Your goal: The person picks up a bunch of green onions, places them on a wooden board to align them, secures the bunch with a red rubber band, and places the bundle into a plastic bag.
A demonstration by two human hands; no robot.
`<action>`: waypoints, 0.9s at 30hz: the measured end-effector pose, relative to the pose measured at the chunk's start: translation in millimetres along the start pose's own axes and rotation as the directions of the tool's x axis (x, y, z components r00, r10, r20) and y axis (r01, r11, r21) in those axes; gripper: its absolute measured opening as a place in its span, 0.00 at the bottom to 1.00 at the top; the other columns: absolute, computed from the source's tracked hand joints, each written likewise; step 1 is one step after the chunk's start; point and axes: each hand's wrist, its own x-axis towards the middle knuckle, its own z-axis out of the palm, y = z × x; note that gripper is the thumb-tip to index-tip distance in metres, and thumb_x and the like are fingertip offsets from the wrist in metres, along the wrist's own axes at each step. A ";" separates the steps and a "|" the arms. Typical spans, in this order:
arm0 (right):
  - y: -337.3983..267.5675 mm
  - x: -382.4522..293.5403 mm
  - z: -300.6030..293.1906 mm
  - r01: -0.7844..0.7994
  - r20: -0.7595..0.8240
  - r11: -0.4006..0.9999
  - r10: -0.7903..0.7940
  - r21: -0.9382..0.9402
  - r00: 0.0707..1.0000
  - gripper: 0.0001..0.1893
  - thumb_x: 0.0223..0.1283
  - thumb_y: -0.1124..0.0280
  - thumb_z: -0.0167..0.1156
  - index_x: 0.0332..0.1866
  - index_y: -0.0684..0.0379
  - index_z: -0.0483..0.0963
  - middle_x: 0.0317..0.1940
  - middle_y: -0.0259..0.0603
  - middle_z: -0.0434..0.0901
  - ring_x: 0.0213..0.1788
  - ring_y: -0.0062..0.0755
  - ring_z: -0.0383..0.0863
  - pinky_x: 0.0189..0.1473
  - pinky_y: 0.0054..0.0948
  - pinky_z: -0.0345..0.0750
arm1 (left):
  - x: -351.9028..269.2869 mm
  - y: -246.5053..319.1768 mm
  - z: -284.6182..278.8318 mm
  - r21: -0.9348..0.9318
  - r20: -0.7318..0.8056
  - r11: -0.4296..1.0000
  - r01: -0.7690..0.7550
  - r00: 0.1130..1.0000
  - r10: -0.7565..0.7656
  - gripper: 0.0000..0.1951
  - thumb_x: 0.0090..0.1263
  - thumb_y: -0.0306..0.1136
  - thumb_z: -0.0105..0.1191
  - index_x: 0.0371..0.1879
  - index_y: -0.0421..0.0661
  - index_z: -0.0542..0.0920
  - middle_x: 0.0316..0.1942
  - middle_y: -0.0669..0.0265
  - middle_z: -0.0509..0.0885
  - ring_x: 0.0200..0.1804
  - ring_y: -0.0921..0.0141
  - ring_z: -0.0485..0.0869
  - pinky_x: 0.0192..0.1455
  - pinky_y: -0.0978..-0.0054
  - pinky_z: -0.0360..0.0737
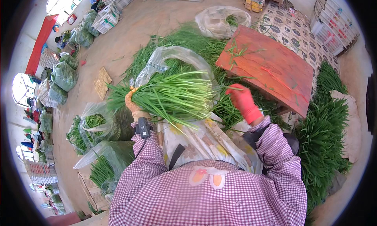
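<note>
My left hand, in a tan glove, grips a thick bunch of long green leaves that look like garlic chives. The bunch lies sideways above my lap, its pale cut ends facing right. To the right of those ends is my right hand in a red glove, blurred, with its fingers curled. A thin green stalk shows at its fingertips; whether they pinch it is unclear. Behind the bunch, a clear plastic bag bearing writing rests on a large heap of loose greens. A floral cloth covers my lap.
A low reddish board table with leaf scraps stands at front right. More greens are piled along my right. Filled plastic bags sit at my left. Another clear bag lies beyond the heap. Far left are several stuffed bags and people.
</note>
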 end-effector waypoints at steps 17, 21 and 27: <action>41.4 -2.8 53.5 0.420 0.370 0.177 -0.258 -0.890 0.892 0.11 0.57 0.68 0.54 0.44 0.54 0.77 0.29 0.45 0.83 0.30 0.51 0.84 0.31 0.44 0.80 | -4.9 2.2 5.1 0.124 -0.068 0.990 -0.072 0.994 0.081 0.11 0.63 0.30 0.53 0.42 0.40 0.79 0.36 0.61 0.84 0.39 0.66 0.83 0.50 0.68 0.81; 40.9 -7.6 -10.9 0.280 0.290 0.119 0.071 -0.953 0.955 0.14 0.58 0.66 0.59 0.49 0.56 0.77 0.36 0.50 0.82 0.37 0.47 0.83 0.38 0.40 0.80 | 0.4 7.1 -10.3 0.144 -0.083 0.986 -0.081 0.992 0.094 0.11 0.63 0.30 0.53 0.41 0.39 0.80 0.36 0.60 0.84 0.39 0.66 0.83 0.50 0.67 0.81; -37.3 -12.4 26.7 0.321 0.390 0.896 -0.189 -0.308 0.901 0.29 0.54 0.58 0.69 0.61 0.57 0.74 0.53 0.44 0.80 0.53 0.35 0.80 0.52 0.32 0.77 | 3.5 0.4 -12.5 0.161 -0.090 0.984 -0.072 0.992 0.087 0.11 0.62 0.31 0.54 0.41 0.41 0.79 0.34 0.63 0.83 0.38 0.66 0.82 0.46 0.67 0.81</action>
